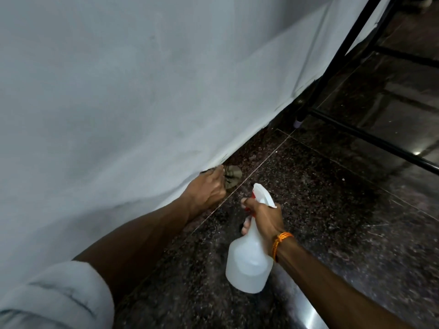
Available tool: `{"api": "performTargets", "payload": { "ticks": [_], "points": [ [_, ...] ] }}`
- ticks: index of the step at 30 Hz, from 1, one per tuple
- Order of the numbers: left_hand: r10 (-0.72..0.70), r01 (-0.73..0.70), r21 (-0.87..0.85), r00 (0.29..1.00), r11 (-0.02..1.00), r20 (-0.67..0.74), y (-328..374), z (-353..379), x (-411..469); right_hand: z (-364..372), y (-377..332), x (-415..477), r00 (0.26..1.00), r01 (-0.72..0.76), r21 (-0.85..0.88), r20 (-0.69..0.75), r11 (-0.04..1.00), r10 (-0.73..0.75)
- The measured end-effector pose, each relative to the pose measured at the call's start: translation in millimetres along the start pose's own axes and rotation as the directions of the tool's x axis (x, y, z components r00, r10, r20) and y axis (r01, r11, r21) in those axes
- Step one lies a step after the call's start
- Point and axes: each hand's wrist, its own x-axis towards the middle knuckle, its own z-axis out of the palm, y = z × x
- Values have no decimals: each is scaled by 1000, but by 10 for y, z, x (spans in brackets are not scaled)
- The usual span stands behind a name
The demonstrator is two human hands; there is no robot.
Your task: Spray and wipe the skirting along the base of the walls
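My left hand (207, 189) grips a bunched grey-brown cloth (233, 176) and holds it against the dark speckled skirting (257, 145) at the foot of the pale wall (118, 103). My right hand (263, 217) holds a translucent white spray bottle (248, 260) by its neck, above the floor and just right of the cloth. The bottle's white and red nozzle (261, 193) points up and left, toward the skirting. An orange thread band sits on my right wrist.
Dark polished granite floor (332, 222) runs right of the wall. A black metal frame with a leg (299, 117) and low crossbars (370, 138) stands close to the skirting at upper right.
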Motion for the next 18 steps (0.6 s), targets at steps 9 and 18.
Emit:
{"api": "performTargets", "payload": {
  "ticks": [9,18],
  "points": [
    [135,-109,-136,970,985,201,225,369,-807,37,-40,-37,999,17,-16,42,1000,-17],
    [-7,14,-95,998,995,65,338,31,-1701,556,327,-343,976,-120,-61,173,991,129]
  ]
}}
